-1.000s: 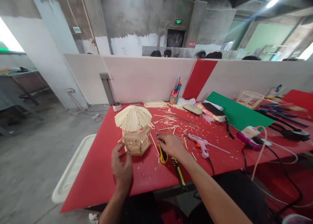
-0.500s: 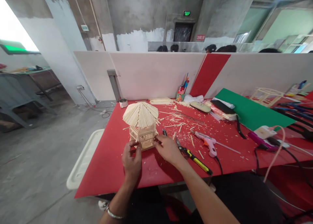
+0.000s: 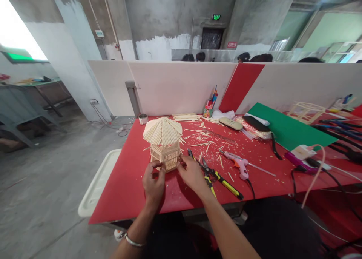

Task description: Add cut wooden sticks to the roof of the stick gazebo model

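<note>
A small pavilion model [image 3: 163, 132] built of pale wooden sticks, with a cone-like roof and railed sides, stands upright on the red tabletop [image 3: 121, 191]. My left hand [image 3: 154, 181] grips its lower left front, thumb and fingers pinching near the base. At the lower right side, my right hand [image 3: 191, 172] holds the model between thumb and fingers. Part of the base is hidden behind my fingers. Pliers with yellow-and-black handles [image 3: 226, 184] lie open just right of my right hand, and a dark cutter-like tool [image 3: 190, 153] lies beyond it.
A pink glue gun [image 3: 241, 166] with a cord lies to the right. Loose sticks [image 3: 186, 117] and shavings cover the back. A pen cup [image 3: 208, 111], a green board [image 3: 288, 128] and a power strip [image 3: 301, 162] sit farther off. A white partition [image 3: 181, 87] bounds the table.
The view has shifted slightly. The model appears turned a little between my hands, and my right hand has shifted slightly left, showing more of the pliers.
</note>
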Demonstrator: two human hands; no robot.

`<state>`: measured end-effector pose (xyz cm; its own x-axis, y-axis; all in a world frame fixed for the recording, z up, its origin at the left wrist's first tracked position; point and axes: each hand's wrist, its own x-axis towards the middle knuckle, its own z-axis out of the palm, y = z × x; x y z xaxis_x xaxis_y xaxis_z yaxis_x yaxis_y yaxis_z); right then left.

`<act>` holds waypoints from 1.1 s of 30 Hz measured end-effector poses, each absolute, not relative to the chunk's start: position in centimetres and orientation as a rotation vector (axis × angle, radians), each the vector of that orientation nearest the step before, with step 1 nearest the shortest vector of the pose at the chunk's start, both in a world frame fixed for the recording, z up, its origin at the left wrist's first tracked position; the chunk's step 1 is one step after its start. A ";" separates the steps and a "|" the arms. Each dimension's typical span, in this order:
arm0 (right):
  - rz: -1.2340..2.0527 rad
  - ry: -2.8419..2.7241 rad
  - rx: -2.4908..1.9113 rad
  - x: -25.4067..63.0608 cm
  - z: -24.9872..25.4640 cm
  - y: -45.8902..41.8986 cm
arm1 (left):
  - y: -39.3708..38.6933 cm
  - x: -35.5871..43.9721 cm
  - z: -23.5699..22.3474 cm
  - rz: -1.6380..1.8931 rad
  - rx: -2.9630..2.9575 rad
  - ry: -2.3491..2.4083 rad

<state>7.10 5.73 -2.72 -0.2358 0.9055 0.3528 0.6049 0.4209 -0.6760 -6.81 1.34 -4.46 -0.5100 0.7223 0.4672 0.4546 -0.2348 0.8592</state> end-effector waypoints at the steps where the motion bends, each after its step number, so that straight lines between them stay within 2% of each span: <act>1: 0.523 -1.945 -1.283 7.0 -2.8 5.7 | 1.3 -6.8 -4.4 1.824 1.420 1.793; 12: 0.413 -1.954 -1.357 6.9 -3.0 3.5 | 1.2 -6.8 -4.1 1.859 1.321 1.818; 19: 0.054 -1.976 -1.616 9.7 -4.4 1.5 | 1.2 -7.0 -4.3 1.949 1.365 1.876; 26: -0.107 -1.987 -1.683 11.0 -6.1 0.7 | 1.0 -7.2 -4.9 1.998 1.545 1.854; 30: -0.095 -2.011 -1.719 10.7 -5.9 1.0 | 0.8 -6.5 -5.2 1.869 1.819 1.818; 33: -0.074 -1.999 -1.733 10.7 -5.2 1.3 | 1.0 -4.9 -5.3 1.562 2.083 1.670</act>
<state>10.73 1.32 -5.22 -0.0743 0.9164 0.3933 0.9430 0.1929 -0.2713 -4.86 0.95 -5.29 -0.0922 0.7510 0.6538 0.7025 -0.4163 0.5772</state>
